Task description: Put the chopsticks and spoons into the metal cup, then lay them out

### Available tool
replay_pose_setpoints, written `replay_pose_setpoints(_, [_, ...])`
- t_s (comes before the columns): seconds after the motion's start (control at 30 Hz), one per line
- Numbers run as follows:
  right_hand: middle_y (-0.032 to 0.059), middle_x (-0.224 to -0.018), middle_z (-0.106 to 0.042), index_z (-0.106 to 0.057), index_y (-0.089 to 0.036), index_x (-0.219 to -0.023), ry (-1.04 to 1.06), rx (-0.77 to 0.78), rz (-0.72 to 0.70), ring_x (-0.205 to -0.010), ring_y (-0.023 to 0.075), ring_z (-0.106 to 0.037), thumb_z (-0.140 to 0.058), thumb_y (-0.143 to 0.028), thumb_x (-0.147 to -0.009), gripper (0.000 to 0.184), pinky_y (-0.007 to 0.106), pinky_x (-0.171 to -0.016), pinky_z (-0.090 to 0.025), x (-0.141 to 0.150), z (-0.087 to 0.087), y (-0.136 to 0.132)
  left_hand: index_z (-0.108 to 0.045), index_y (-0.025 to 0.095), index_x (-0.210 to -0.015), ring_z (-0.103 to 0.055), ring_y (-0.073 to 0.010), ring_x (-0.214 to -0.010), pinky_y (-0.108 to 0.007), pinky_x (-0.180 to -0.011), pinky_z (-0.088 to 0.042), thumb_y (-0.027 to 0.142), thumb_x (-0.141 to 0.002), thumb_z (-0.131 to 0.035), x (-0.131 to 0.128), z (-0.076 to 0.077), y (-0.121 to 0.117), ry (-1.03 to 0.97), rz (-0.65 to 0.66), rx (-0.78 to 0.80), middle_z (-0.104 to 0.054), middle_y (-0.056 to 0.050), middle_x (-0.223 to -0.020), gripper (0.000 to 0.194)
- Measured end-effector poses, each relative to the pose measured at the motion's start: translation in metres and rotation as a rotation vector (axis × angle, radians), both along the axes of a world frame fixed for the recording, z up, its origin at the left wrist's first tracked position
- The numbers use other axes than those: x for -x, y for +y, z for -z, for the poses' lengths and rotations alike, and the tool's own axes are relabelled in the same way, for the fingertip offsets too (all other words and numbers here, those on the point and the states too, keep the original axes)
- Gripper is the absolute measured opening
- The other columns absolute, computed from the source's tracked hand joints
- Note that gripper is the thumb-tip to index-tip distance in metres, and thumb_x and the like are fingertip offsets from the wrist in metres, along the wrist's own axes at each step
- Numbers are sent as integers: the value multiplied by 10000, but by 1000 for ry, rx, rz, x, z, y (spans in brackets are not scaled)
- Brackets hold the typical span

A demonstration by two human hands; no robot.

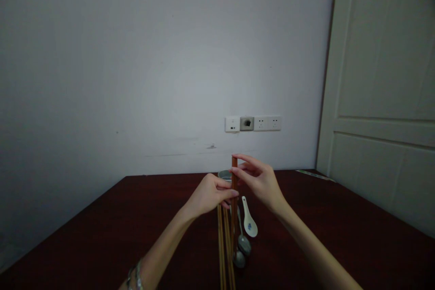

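My left hand [212, 194] and my right hand [256, 179] both grip a pair of reddish-brown chopsticks [234, 210], held upright above the table. The right fingers pinch near the top, one fingertip resting on the upper end; the left fingers close around them lower down. Below, several lighter wooden chopsticks [222, 244] lie side by side on the table. Just right of these are two metal spoons [244, 245], partly hidden by the held chopsticks. A white ceramic spoon [249, 222] with a blue mark lies further right. Behind my hands stands a round container [224, 174], mostly covered.
The dark red table [163, 235] reaches back to a pale wall [170, 77]. Sockets and switches [253, 123] sit low on that wall. At the right is a white panelled door [380, 99]. A light strip [314, 175] lies along the table's back right edge.
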State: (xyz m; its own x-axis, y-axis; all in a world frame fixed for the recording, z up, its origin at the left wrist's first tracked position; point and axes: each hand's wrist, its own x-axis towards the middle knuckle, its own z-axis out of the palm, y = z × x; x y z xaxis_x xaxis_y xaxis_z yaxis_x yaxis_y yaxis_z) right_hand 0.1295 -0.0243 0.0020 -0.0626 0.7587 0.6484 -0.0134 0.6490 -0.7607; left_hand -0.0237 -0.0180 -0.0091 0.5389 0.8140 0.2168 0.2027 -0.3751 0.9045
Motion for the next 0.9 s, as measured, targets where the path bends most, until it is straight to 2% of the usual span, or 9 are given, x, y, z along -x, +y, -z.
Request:
replay_pose_setpoints(0.13, [16,-670,-632,-594,-174,-1014,-2,13,-28,-596,139,-577,-641,-336,-660,392,248,-520,-488,-1,2,2,-674,84,-751,-577,-131,-606,-284,-595,-506,375,-684,-602,0,1,1,25,0,11,-634,-56,-679,307])
replay_pose_setpoints(0.33, [15,-666,-632,-603,-178,-1002,7,22,-30,-590,141,-579,-650,-360,-640,408,253,-512,-490,-1,2,3,-677,92,-761,-581,-135,-610,-286,-592,-507,374,-674,-612,0,1,2,36,-13,19,-641,-55,-690,302])
replay_pose_setpoints(0.53, [8,-658,-629,-599,-173,-1003,4,20,-39,-572,128,-579,-635,-339,-661,382,248,-526,-483,-1,2,4,-665,81,-691,-576,-129,-577,-271,-566,-507,369,-676,-612,-1,0,2,26,-14,11,-630,-53,-643,293])
replay_pose_setpoints(0.77, [25,-705,-664,-481,-166,-1188,27,94,-69,-619,144,-607,-654,-351,-637,607,274,-588,-495,-2,5,7,-667,79,-697,-586,-136,-594,-292,-599,-511,370,-669,-620,0,4,6,37,-23,16,-642,-64,-659,297])
replay_pose_setpoints(0.83, [40,-717,-675,-542,-148,-1107,35,132,-67,-640,159,-620,-673,-354,-612,552,291,-613,-502,-2,5,8,-665,82,-690,-586,-134,-598,-289,-602,-511,375,-668,-621,0,4,6,31,-28,17,-641,-59,-658,297])
replay_pose_setpoints(0.9, [55,-719,-680,-616,-130,-947,23,163,-62,-661,175,-629,-692,-357,-584,434,300,-633,-502,-2,5,9,-664,85,-684,-585,-131,-595,-285,-600,-511,379,-666,-622,0,4,7,24,-31,17,-638,-53,-652,297])
